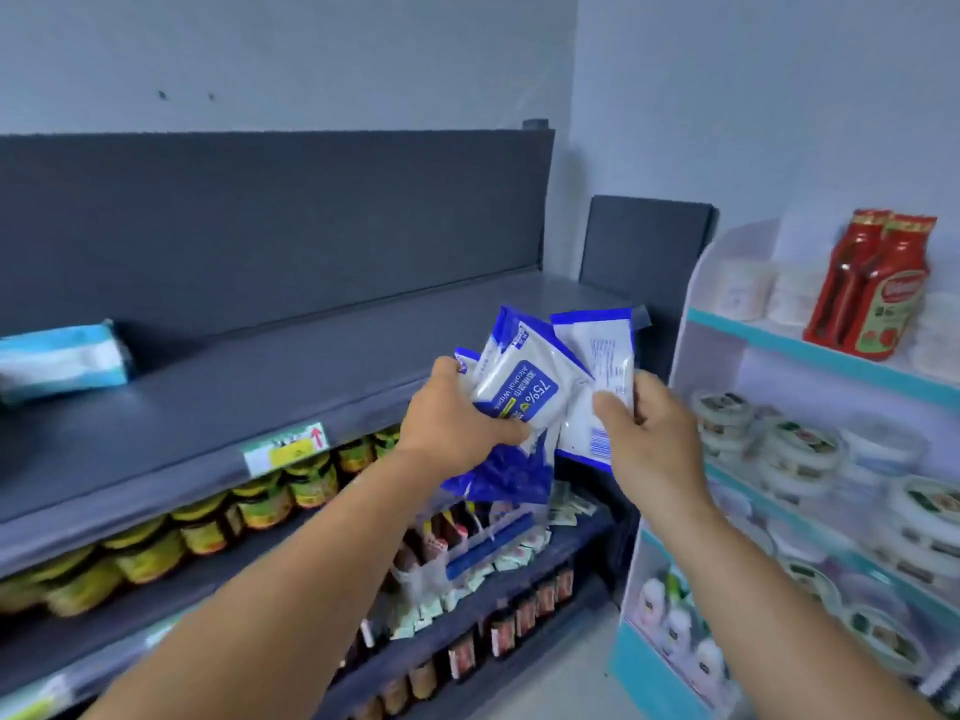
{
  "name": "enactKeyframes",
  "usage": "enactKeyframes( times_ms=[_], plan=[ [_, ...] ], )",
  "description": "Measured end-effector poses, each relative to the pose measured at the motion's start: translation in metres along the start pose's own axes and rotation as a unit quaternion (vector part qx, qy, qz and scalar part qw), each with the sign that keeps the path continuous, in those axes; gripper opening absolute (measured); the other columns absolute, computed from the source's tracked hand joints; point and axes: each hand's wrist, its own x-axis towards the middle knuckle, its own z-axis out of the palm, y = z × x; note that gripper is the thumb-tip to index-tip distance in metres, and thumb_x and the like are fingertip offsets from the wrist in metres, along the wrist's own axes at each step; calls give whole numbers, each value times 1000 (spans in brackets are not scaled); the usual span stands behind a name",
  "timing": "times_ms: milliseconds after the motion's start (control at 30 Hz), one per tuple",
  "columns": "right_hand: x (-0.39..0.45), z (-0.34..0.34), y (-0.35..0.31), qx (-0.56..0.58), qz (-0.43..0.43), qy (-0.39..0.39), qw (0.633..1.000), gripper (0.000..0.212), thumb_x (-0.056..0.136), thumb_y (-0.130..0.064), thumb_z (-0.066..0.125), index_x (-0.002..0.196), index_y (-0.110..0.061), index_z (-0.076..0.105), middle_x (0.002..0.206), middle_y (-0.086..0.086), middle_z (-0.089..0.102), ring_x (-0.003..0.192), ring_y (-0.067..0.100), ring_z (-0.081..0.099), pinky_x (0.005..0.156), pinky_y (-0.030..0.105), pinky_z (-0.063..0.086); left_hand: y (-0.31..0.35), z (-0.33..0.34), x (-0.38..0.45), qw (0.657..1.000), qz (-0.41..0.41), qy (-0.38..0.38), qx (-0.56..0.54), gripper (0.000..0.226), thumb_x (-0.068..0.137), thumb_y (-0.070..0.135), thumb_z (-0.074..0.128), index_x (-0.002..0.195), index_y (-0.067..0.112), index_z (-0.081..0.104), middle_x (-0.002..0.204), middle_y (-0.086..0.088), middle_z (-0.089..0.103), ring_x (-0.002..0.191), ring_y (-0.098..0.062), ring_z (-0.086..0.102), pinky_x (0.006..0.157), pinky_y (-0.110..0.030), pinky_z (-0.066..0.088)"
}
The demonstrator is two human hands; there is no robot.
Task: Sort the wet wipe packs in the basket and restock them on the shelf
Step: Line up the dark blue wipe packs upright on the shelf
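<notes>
Head view shows the left hand [457, 423] gripping a fanned bunch of blue-and-white wet wipe packs [519, 392] while the right hand [644, 433] pinches the rightmost pack [602, 366] by its edge, all held above the bare dark top shelf [270, 366]. Squaring the packs label-forward before lowering them seems wise; a loose fan could spill. No basket is visible.
</notes>
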Motion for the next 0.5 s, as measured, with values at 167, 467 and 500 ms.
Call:
enactKeyframes(
  times_ms=[167,467,500],
  plan=[
    [21,91,-58,8,-45,-43,998,10,93,-14,51,93,-18,60,79,-10,60,73,16,54,61,19,40,-23,-105,32,997,11,61,49,63,61,34,87,102,16,42,93,8,61,80,-11,60,66,-31,51],
    [67,204,-94,-27,-86,-110,990,13,93,-14,48,89,-18,60,76,-5,60,73,21,53,61,26,40,-71,-217,97,972,-25,98,212,70,63,38,82,110,21,33,93,6,55,88,-21,59,76,-34,48],
    [74,213,-93,-30,-89,-110,989,14,93,-14,47,88,-19,59,76,-6,60,73,19,52,60,25,40,-75,-223,106,965,-27,98,242,70,63,38,82,110,19,34,92,5,56,87,-22,59,74,-33,46]
  ],
)
